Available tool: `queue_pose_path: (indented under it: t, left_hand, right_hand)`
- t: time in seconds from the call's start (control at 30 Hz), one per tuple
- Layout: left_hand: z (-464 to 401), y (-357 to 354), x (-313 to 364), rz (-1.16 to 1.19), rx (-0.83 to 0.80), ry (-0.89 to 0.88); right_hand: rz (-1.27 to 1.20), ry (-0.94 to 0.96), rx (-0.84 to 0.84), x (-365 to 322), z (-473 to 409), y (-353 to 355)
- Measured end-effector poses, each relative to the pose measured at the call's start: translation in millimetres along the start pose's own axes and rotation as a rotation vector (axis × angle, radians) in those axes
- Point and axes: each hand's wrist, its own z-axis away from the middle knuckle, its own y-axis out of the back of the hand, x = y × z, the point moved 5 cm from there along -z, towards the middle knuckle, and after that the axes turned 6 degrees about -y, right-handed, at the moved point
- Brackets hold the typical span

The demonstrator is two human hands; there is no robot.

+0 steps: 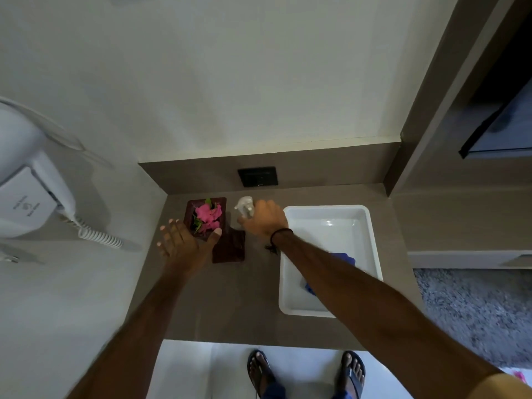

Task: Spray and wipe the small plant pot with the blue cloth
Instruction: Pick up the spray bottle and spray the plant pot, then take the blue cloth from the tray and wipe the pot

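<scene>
A small dark-brown square plant pot [192, 208] with pink flowers and green leaves stands at the back left of the grey counter. My left hand [184, 240] is spread open against the pot's near side, thumb at its right corner. My right hand [263, 221] is wrapped around a clear spray bottle [244, 205] with a white trigger head, just right of the pot. The blue cloth [344, 259] lies in the white tray, partly hidden under my right forearm.
The white rectangular tray [371, 243] sits at the counter's right. A dark brown mat [230, 249] lies in front of the pot. A black socket plate [257, 176] is on the back wall. A white wall-mounted hair dryer [31, 197] with coiled cord hangs left.
</scene>
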Motion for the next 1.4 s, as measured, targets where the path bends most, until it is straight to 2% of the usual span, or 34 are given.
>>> queue_pose_path:
  t: [0.17,0.33,0.43,0.57,0.83,0.97,1.07,1.17,1.23,1.4]
  left_hand:
    - [-1.4,0.0,-2.3,0.002,-0.009,-0.014]
    - [-10.7,-11.3,-14.6,0.019,0.021,-0.012]
    - [-17.1,-17.1,-19.6,0.041,0.032,0.003]
    - [-20.4,-21.1,-22.6,0.047,0.018,0.012]
    - [-18.7,-16.8,-18.3,0.057,0.024,0.004]
    - [-17.9,-14.9,-16.4,0.046,0.032,0.003]
    - [-16.2,-13.3,-15.7,0.049,0.049,0.011]
    - [-11.1,-10.0,-8.8,0.05,0.044,0.012]
    - [-7.4,-6.0,-5.2,0.048,0.026,0.02]
    - [-2.2,-1.7,0.9,0.031,-0.007,0.029]
  right_hand:
    - [-0.19,-0.072,0.066,13.0,-2.6,12.6]
    - [-0.572,-0.262,0.155,68.8,-6.3,52.7]
    - [-0.667,-0.279,0.215,98.3,-2.3,71.1]
    - [-0.641,-0.353,0.287,121.5,7.5,77.1]
    - [-0.41,-0.265,0.238,131.6,33.2,85.5]
    - [-0.231,-0.395,0.091,160.2,65.5,71.3]
    - [0.144,-0.358,-0.172,180.1,92.2,48.3]
    - [0.35,-0.282,-0.241,180.9,100.0,38.3]
    - [0.345,-0.287,-0.261,178.0,98.1,36.8]
    - [0.135,-0.382,-0.341,183.5,93.4,36.2]
